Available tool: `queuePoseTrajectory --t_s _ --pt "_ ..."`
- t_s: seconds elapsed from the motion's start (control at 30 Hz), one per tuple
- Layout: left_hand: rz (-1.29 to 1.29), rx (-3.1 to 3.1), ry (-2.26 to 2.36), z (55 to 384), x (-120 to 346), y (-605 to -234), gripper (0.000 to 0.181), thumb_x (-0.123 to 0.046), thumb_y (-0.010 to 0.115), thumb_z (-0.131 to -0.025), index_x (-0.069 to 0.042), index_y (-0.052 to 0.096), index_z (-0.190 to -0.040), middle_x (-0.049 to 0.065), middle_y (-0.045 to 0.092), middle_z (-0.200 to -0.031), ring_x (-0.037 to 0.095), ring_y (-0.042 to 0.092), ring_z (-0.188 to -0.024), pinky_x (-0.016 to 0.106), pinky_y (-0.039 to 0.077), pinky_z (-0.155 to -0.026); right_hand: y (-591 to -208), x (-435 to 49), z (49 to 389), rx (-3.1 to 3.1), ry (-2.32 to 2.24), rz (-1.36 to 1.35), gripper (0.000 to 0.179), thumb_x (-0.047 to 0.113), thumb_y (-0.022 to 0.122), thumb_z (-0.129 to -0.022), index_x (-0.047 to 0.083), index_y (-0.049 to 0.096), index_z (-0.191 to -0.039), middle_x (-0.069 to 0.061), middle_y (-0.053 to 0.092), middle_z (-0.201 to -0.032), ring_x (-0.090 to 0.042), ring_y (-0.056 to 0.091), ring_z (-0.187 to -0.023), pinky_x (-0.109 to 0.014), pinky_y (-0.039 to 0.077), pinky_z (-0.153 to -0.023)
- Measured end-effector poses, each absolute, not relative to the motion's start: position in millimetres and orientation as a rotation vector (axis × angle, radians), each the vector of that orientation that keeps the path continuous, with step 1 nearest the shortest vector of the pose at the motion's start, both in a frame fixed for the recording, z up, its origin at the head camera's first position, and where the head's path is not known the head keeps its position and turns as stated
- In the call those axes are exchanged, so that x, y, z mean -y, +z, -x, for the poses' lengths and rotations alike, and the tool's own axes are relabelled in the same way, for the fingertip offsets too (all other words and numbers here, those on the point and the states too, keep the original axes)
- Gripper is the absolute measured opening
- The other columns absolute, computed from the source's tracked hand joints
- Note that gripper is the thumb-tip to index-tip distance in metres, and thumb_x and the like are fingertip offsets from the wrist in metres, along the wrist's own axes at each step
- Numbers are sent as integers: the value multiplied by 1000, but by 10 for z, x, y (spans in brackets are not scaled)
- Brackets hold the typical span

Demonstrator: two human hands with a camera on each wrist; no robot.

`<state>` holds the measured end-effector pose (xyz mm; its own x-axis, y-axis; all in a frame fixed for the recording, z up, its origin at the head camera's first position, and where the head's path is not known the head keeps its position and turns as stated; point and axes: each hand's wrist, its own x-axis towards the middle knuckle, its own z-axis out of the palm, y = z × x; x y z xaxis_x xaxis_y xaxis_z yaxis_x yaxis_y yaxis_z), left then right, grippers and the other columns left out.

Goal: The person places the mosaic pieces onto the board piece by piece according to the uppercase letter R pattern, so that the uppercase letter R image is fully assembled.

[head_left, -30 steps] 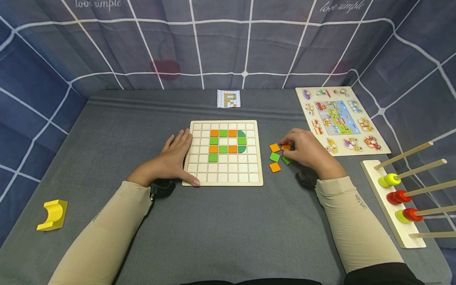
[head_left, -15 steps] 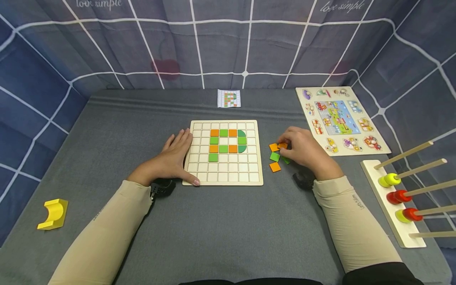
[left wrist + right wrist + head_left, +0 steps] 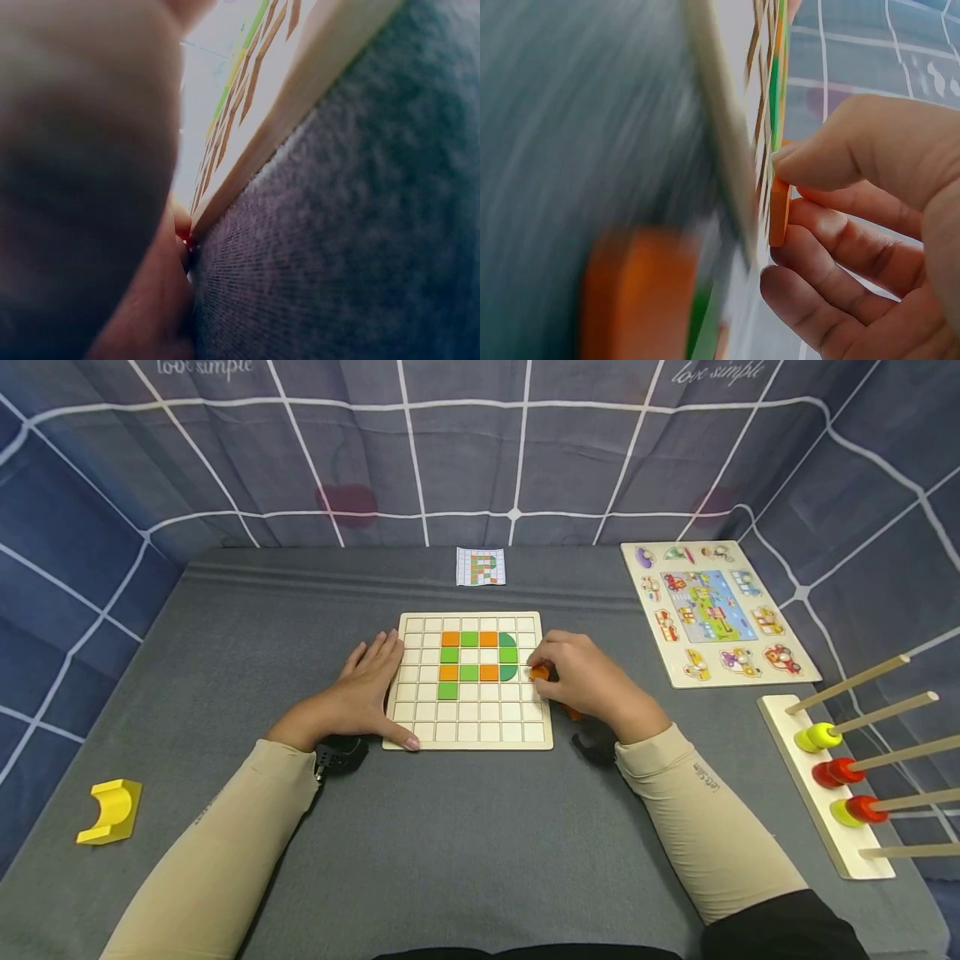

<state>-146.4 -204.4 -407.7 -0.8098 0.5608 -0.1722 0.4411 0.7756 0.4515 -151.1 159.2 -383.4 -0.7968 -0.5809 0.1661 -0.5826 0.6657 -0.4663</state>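
Note:
A wooden grid board [image 3: 468, 732] lies mid-table, with orange and green square tiles and two dark green rounded tiles [image 3: 507, 640] set in its cells. My left hand [image 3: 365, 695] lies with spread fingers along the board's left edge, the thumb at its lower left corner. Between thumb and fingers my right hand [image 3: 588, 681] pinches an orange square tile [image 3: 780, 210] over the board's right edge. In the right wrist view another orange tile [image 3: 641, 292] shows blurred on the cloth, a green one [image 3: 702, 315] beside it. In the head view the right hand mostly hides these loose tiles.
Behind the board lies a small pattern card [image 3: 481, 567]. A picture puzzle board [image 3: 682, 672] is at the back right, and a wooden peg stand with coloured beads [image 3: 825, 793] at the right. A yellow arched block [image 3: 114, 812] sits far left.
My right hand has picked up an orange tile from the loose tiles and moved left with it to the board's right edge. The left hand has stayed in place.

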Motion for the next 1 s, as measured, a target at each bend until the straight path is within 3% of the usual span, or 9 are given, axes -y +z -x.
queuePoseTrajectory --t_s 0.53,1.0 --pt "-780 -2654 609 1466 2050 -4094 158 -69 93 -65 8 -4 -164 25 -15 -171 38 -15 -157 54 -13 -121 -3795 -757 1438 2708 782 -1417 13 -4 79 -86 1 80 -98 -7 71 -97 -17 62 -85 -29 52 -80" --pt "-776 -2653 565 1472 2056 -4078 162 -73 92 -62 6 -5 -164 23 -16 -171 36 -17 -157 52 -14 -121 -3833 -526 1322 2699 743 -1515 13 -5 81 -85 6 79 -92 1 68 -89 -13 62 -83 -26 51 -80"
